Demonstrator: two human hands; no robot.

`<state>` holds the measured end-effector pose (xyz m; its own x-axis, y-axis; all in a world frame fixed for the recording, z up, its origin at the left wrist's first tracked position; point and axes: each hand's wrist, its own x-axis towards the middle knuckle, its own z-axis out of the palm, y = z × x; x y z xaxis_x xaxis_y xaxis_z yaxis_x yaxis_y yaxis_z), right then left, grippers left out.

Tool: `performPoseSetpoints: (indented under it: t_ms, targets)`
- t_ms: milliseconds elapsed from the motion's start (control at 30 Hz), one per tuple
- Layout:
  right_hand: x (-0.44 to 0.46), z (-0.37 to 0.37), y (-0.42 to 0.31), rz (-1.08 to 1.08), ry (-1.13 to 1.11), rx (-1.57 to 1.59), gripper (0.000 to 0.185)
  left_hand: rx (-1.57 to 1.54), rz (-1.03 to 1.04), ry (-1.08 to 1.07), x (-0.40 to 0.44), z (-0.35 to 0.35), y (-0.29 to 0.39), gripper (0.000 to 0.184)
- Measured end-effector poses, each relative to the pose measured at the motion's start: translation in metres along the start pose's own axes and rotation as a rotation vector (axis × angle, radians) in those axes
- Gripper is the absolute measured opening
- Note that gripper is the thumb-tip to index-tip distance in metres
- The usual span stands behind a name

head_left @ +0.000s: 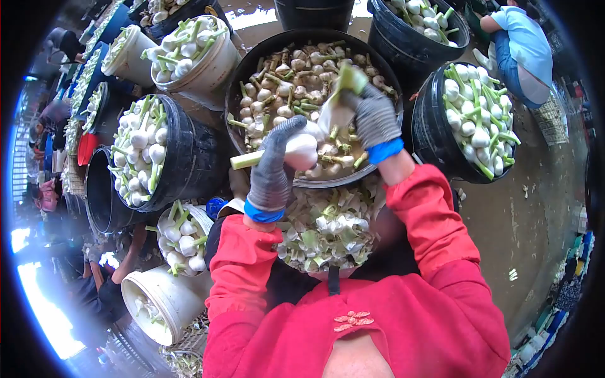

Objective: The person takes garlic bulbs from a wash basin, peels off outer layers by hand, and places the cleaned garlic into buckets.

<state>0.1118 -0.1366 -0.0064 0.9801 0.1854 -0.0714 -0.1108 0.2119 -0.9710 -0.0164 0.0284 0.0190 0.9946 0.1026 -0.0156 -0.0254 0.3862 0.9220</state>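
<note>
My left grip [271, 173] closes round the garlic [304, 152], likely light and firm, its stem [247, 160] good purchase. My right grip [376, 120] pinches blurred peel [335, 117], probably limp and easily torn.

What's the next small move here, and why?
Probably lower the right hand and drop its leafy strip onto the peelings: the strip looks like loose skin, similar scraps lie just below the basin, and the left hand holds the garlic bulb.

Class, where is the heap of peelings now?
In the head view, the heap of peelings sits centrally, between the person's red top and the round garlic tub.
</note>
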Motion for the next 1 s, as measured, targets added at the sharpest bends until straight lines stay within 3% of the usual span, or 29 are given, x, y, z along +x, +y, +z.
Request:
performPoseSetpoints:
  t_ms: [33, 100, 133, 167, 233, 300, 367, 400, 467, 500, 567, 600, 700, 833, 867, 900, 933, 967, 1000]
  targets:
    - [0.011, -0.015, 0.002, 0.037, 0.066, 0.128, 0.022, -0.001, -0.023, -0.014, -0.007, 0.004, 0.009, 0.046]
    - [0.021, -0.043, 0.002, -0.053, 0.073, -0.055, 0.022, -0.069, 0.046, -0.035, -0.012, 0.001, 0.016, 0.054]
    - [0.018, -0.043, 0.006, 0.021, -0.005, 0.078, 0.023, -0.159, -0.027, 0.025, -0.012, -0.004, 0.020, 0.061]
    - [0.013, -0.048, 0.015, 0.071, -0.221, -0.114, 0.026, -0.082, 0.024, 0.033, -0.010, -0.009, 0.021, 0.060]
    - [-0.017, -0.028, 0.007, 0.264, -0.925, -0.854, 0.040, 0.078, 0.121, 0.055, -0.006, -0.019, 0.020, 0.058]
    - [-0.053, -0.009, 0.017, -0.162, -0.935, -1.102, 0.055, 0.195, 0.147, 0.049, -0.006, -0.024, 0.019, 0.055]
    - [-0.050, 0.005, 0.025, -0.018, -0.696, -0.652, 0.062, 0.356, 0.223, 0.047, -0.005, -0.025, 0.014, 0.053]
    - [-0.057, 0.020, -0.008, 0.025, -0.619, -0.296, 0.049, 0.544, 0.340, -0.001, -0.003, -0.026, 0.013, 0.051]
    - [-0.051, 0.025, -0.004, -0.529, -0.543, -0.580, 0.034, 0.572, 0.340, 0.015, -0.003, -0.018, 0.008, 0.049]
    - [-0.052, 0.028, -0.005, -0.489, -0.479, -0.593, 0.030, 0.593, 0.359, 0.015, -0.003, -0.017, 0.006, 0.049]
    - [-0.051, 0.036, -0.010, -0.079, -0.366, -0.164, 0.030, 0.373, 0.282, 0.063, 0.002, -0.021, 0.003, 0.049]
    - [-0.049, 0.037, -0.015, -0.021, -0.371, -0.012, 0.029, 0.324, 0.240, 0.085, 0.006, -0.025, 0.005, 0.044]
    - [-0.044, 0.032, -0.036, -0.004, -0.341, 0.032, 0.030, 0.001, -0.085, 0.362, 0.004, -0.033, 0.006, 0.030]
    - [-0.031, 0.011, -0.052, -0.031, -0.276, 0.408, 0.031, -0.429, -0.064, 0.278, 0.008, -0.052, 0.001, 0.031]
    - [-0.031, 0.008, -0.060, -0.068, -0.219, 0.381, 0.032, -0.751, -0.199, 0.326, 0.008, -0.050, 0.011, 0.030]
    - [-0.031, 0.004, -0.067, -0.103, -0.165, 0.354, 0.033, -0.069, -0.036, 0.219, 0.007, -0.062, 0.003, 0.031]
    - [-0.023, -0.007, -0.056, -0.091, -0.361, 0.657, 0.035, 0.609, 0.142, 0.260, 0.007, -0.073, -0.005, 0.032]
    - [-0.030, -0.014, -0.063, 0.000, -0.413, 0.584, 0.034, 0.371, 0.125, 0.246, 0.008, -0.070, 0.000, 0.034]
    - [-0.036, -0.015, -0.063, -0.152, -0.582, 0.118, 0.035, 0.133, 0.108, 0.240, 0.008, -0.067, 0.006, 0.036]
